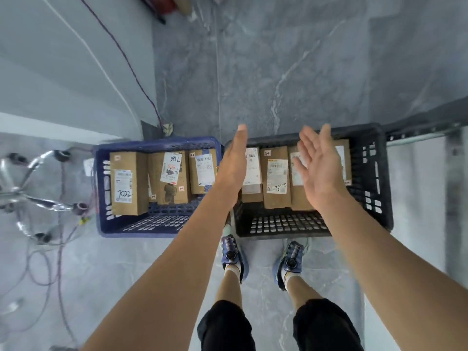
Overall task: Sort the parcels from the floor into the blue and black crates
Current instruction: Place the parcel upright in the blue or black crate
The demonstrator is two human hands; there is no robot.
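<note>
Brown cardboard parcels with white labels are seen stood upright in two perforated plastic crates set side by side on the grey marble floor: three in the blue crate, several in the black crate. Above the black crate, the left hand and the right hand are held with fingers straight, and nothing is gripped.

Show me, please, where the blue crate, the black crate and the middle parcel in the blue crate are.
blue crate [141, 225], head view, on its near wall.
black crate [374, 178], head view, on its right-hand wall.
middle parcel [171, 168], head view, on its white label.
</note>
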